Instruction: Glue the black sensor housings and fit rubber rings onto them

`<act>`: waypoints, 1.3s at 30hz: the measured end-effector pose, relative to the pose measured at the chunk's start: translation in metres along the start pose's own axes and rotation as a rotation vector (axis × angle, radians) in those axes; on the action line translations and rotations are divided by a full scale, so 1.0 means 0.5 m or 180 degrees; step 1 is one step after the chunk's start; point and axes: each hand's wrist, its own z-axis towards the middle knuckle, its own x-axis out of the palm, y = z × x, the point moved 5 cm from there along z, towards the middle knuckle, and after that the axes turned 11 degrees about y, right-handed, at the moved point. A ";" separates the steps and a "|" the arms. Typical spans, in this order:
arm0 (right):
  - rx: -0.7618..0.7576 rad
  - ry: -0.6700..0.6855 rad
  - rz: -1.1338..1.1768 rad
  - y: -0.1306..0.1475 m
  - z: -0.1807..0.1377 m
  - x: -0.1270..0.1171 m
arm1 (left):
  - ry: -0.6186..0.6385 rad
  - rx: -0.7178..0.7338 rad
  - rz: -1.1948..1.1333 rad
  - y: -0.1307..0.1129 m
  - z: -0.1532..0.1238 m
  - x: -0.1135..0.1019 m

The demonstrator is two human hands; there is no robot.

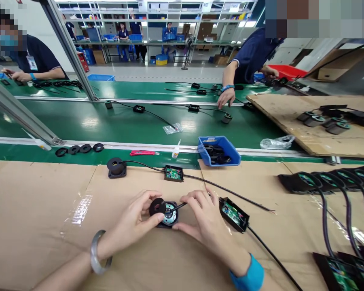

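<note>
Cap (156,204) pinched beside an open round housing (171,219)

Both hands meet over the cardboard sheet (48,210) that covers the near part of the green counter (121,152). The left hand (138,214) has its fingers closed on the black cap, thumb in front and the others behind, tilting it over the housing's left side. The housing sits on the cardboard between the hands, its pale blue inside showing, and a black cable (181,206) runs from its middle toward the right hand (203,216). That hand is half curled, thumb well apart from the other fingers: the thumb tip is at the housing's edge, the index finger by the cable. Whether it grips the cable, I cannot tell.

Just right of that hand lies an open case (235,215) with a green circuit board. Farther back, a black capped unit (116,166) is wired to a second board case (173,173). Behind these stand a blue bin (230,161) of black parts and a small white bottle (176,152), with a pink-red cutter (143,153) lying left of the bottle. Four black rings (85,148) lie in a row at far left.
</note>
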 end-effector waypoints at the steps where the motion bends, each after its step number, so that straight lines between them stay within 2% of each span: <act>1: 0.0020 -0.0078 -0.0032 0.004 -0.006 0.001 | -0.0026 -0.0054 0.0034 -0.003 -0.008 0.004; 6: 0.0037 -0.0374 -0.0018 0.016 -0.028 0.000 | -0.0137 0.0046 0.0705 -0.034 -0.028 0.012; 11: 0.0036 -0.0492 0.0048 0.016 -0.037 -0.004 | -0.0265 0.0841 0.1802 -0.068 -0.022 0.015; 15: 0.0035 -0.0447 0.0078 0.015 -0.037 -0.002 | -0.0300 0.1110 0.2370 -0.070 -0.019 0.032; 39: -0.0064 -0.0574 0.0130 0.022 -0.041 -0.016 | -0.0892 0.1609 0.2531 -0.080 -0.020 0.058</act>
